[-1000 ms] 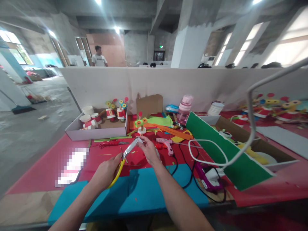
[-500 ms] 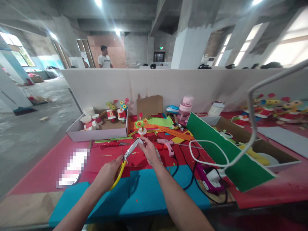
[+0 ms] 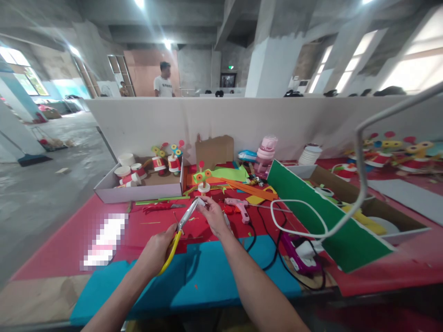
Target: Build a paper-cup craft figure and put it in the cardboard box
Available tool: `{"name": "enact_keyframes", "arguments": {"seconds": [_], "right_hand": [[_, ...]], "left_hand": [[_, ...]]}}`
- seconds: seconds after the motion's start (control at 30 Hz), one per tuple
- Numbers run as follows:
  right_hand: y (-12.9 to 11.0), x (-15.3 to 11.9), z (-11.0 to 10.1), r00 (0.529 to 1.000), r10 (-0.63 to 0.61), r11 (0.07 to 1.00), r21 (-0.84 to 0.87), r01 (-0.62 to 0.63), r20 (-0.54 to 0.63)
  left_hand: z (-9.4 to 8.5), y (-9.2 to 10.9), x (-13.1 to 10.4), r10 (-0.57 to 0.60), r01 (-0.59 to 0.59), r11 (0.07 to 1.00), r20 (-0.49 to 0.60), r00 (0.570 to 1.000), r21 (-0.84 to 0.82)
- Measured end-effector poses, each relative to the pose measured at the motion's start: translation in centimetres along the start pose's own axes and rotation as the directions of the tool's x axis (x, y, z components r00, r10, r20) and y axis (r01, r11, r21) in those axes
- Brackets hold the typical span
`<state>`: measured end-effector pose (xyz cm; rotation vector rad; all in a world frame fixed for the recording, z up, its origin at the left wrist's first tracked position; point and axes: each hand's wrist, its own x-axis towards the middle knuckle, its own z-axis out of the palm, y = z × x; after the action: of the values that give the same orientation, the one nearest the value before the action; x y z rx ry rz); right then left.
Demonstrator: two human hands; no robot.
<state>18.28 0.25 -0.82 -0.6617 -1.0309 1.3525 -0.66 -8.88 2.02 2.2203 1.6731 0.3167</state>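
My left hand is closed round the yellow handles of a pair of scissors, whose silver blades point up and to the right. At the blade tips, my right hand pinches a small white piece, partly hidden by the fingers; its material cannot be made out. Just beyond stands a cup figure with orange ring eyes and a red disc on a spring. To the right of my right hand lies a pink glue gun. A red-handled knife rests on the left.
A blue sheet covers the table's front. Paper cups fill part of a white box at left; a green-sided box stands right. A white cable arches over a purple power strip. A person is behind the partition.
The person in the background has moved to the right. My hands, the scissors and the white piece keep nearly the same place; the view has shifted slightly.
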Motion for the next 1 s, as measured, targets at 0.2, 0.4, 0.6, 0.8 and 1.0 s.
{"name": "enact_keyframes", "arguments": {"seconds": [0.2,0.4,0.6,0.8,1.0], "right_hand": [[0.0,0.0,0.0,1.0,0.0,1.0,0.011,0.0,-0.008],[0.4,0.1,-0.2,1.0,-0.006,1.0,-0.021,0.006,0.008],[0.6,0.6,-0.9,0.996,-0.046,0.999,0.004,0.046,-0.073],[0.1,1.1,-1.6,0.984,-0.07,0.984,0.151,0.095,-0.164],[0.1,1.0,-1.3,0.996,-0.005,0.965,0.262,0.029,-0.093]], "left_hand": [[0.4,-0.3,0.1,0.013,-0.013,1.0,0.002,1.0,-0.006],[0.7,0.0,0.1,0.034,-0.034,0.999,-0.03,0.999,0.005],[-0.1,-0.4,0.5,-0.058,0.064,0.993,-0.058,0.997,0.102],[-1.2,-3.6,1.5,-0.143,0.113,0.93,0.06,0.988,0.349],[-2.4,-5.4,2.0,-0.077,0.043,0.964,0.12,0.99,0.261]]}}
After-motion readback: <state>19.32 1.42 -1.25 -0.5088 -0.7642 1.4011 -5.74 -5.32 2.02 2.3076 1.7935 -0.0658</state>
